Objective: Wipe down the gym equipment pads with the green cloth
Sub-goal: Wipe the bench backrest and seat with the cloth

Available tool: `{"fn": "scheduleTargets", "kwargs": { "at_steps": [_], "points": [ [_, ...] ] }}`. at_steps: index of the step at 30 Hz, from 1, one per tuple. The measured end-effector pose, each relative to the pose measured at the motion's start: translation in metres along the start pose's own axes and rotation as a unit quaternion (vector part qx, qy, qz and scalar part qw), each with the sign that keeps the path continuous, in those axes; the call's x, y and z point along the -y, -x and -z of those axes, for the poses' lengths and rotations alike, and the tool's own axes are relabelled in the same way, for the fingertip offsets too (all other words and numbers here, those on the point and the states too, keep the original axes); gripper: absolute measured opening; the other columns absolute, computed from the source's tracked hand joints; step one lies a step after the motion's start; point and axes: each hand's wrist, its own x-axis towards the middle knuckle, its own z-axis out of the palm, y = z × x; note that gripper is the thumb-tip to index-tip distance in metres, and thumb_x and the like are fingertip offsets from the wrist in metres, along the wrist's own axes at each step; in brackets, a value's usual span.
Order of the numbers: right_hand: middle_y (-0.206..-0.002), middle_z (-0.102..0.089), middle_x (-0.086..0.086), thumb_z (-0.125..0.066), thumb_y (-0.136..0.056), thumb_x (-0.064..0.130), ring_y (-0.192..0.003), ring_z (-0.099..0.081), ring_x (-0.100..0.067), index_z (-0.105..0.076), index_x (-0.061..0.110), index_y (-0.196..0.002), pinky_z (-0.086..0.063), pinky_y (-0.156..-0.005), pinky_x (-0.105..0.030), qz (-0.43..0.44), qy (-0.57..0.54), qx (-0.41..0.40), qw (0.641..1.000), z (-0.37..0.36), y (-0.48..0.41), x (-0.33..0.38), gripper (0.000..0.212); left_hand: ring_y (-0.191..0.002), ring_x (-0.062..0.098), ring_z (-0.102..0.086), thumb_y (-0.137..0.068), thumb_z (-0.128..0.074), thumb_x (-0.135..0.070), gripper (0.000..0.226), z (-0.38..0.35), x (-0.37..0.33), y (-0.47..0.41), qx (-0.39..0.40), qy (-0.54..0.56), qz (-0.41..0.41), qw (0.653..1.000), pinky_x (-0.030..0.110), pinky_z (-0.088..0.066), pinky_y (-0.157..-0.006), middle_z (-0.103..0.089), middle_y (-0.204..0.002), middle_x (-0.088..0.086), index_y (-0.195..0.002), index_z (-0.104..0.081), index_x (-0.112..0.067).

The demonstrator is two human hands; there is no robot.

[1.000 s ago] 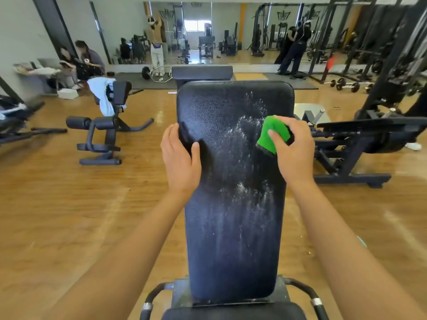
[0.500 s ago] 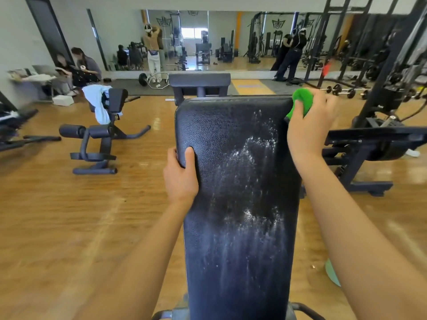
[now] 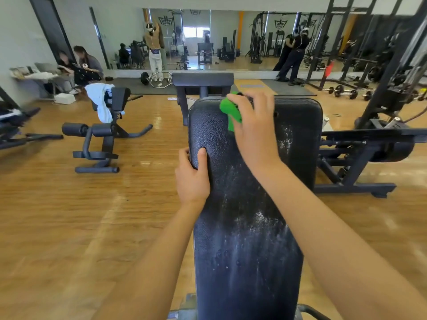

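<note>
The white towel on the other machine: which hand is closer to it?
Left. The left hand grips the pad's left edge, the side facing the towel. The right hand presses the green cloth near the pad's top, farther right of the towel.

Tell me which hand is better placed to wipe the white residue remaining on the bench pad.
Right. The right hand already grips the green cloth against the bench pad, just above the white residue. The left hand holds the pad's left edge, steadying it.
</note>
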Motion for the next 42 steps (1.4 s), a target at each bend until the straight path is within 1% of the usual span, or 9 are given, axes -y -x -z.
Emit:
{"fn": "scheduleTargets", "kwargs": {
  "at_steps": [6, 11, 14, 19, 23, 31, 36, 40, 42],
  "points": [
    [-0.115, -0.053, -0.022, -0.06, -0.085, 0.004, -0.11, -0.046, -0.035, -0.058, 0.002, -0.121, -0.028, -0.095, -0.019, -0.125, 0.051, -0.04, 0.99, 0.046, 0.023, -0.069, 0.035, -0.067, 0.008, -0.049, -0.088, -0.04, -0.055, 0.04, 0.001, 0.001, 0.001, 0.008, 0.009, 0.002, 1.0, 0.031, -0.032, -0.061, -0.054, -0.074, -0.012, -0.093, -0.047, -0.016],
    [-0.12, -0.049, -0.019, -0.055, -0.089, 0.008, -0.115, -0.043, -0.032, -0.056, 0.005, -0.123, -0.033, -0.104, -0.03, -0.239, 0.032, -0.097, 0.966, 0.05, 0.035, -0.072, 0.034, -0.067, 0.013, -0.048, -0.085, -0.038, -0.06, 0.044, 0.0, 0.002, 0.0, 0.003, 0.005, 0.004, 1.0, 0.032, -0.032, -0.06, -0.054, -0.073, -0.011, -0.091, -0.046, -0.017],
    [-0.117, -0.049, -0.02, -0.059, -0.082, 0.0, -0.111, -0.039, -0.027, -0.058, 0.004, -0.119, -0.029, -0.099, -0.024, -0.215, 0.009, -0.098, 0.972, 0.031, 0.043, -0.039, 0.036, -0.064, 0.004, -0.048, -0.086, -0.039, -0.058, 0.042, 0.0, 0.001, 0.0, 0.006, 0.008, 0.007, 1.0, 0.031, -0.032, -0.059, -0.053, -0.072, -0.011, -0.091, -0.046, -0.017],
    [-0.116, -0.053, -0.023, -0.068, -0.073, -0.009, -0.106, -0.038, -0.027, -0.062, 0.001, -0.115, -0.035, -0.09, -0.025, -0.097, -0.024, -0.001, 0.995, 0.008, 0.072, 0.007, 0.043, -0.063, 0.001, -0.047, -0.087, -0.04, -0.053, 0.036, 0.001, 0.0, 0.001, 0.006, 0.002, 0.012, 1.0, 0.029, -0.025, -0.059, -0.051, -0.07, -0.013, -0.089, -0.044, -0.018],
    [-0.115, -0.052, -0.022, -0.051, -0.081, 0.002, -0.106, -0.041, -0.03, -0.061, 0.0, -0.116, -0.038, -0.09, -0.031, -0.029, -0.004, 0.043, 0.999, 0.021, 0.077, -0.016, 0.036, -0.062, -0.005, -0.049, -0.088, -0.04, -0.052, 0.036, 0.001, 0.001, 0.002, 0.008, 0.004, 0.005, 1.0, 0.027, -0.026, -0.057, -0.051, -0.068, -0.012, -0.089, -0.044, -0.017],
    [-0.121, -0.047, -0.025, -0.055, -0.089, 0.0, -0.114, -0.037, -0.03, -0.055, 0.002, -0.122, -0.019, -0.1, -0.007, -0.216, 0.037, -0.054, 0.974, 0.06, 0.075, -0.084, 0.033, -0.057, -0.002, -0.046, -0.089, -0.04, -0.052, 0.034, -0.002, 0.005, 0.001, 0.001, 0.005, 0.004, 1.0, 0.025, -0.026, -0.053, -0.046, -0.063, -0.01, -0.086, -0.042, -0.018],
    [-0.116, -0.049, -0.026, -0.053, -0.08, -0.006, -0.107, -0.038, -0.03, -0.058, -0.001, -0.118, -0.027, -0.097, -0.023, -0.19, 0.02, -0.08, 0.978, 0.027, 0.092, -0.033, 0.039, -0.058, -0.003, -0.046, -0.089, -0.039, -0.052, 0.036, -0.002, 0.005, 0.001, -0.005, 0.003, 0.005, 1.0, 0.029, -0.023, -0.055, -0.047, -0.063, -0.011, -0.088, -0.044, -0.016],
    [-0.122, -0.044, -0.016, -0.064, -0.078, -0.007, -0.107, -0.039, -0.026, -0.059, 0.001, -0.119, -0.041, -0.091, -0.027, -0.109, -0.029, 0.015, 0.993, 0.01, 0.109, -0.005, 0.042, -0.06, -0.001, -0.049, -0.089, -0.039, -0.052, 0.036, -0.001, 0.004, 0.002, -0.002, 0.0, 0.009, 1.0, 0.03, -0.023, -0.057, -0.05, -0.066, -0.01, -0.089, -0.045, -0.017],
    [-0.117, -0.051, -0.021, -0.064, -0.078, -0.008, -0.104, -0.04, -0.027, -0.061, 0.0, -0.116, -0.041, -0.089, -0.031, -0.061, -0.016, 0.044, 0.997, 0.017, 0.105, -0.016, 0.038, -0.061, -0.001, -0.049, -0.089, -0.039, -0.052, 0.036, 0.0, 0.004, 0.003, 0.002, -0.001, 0.008, 1.0, 0.031, -0.024, -0.057, -0.051, -0.067, -0.01, -0.089, -0.044, -0.016]
  ]
}}
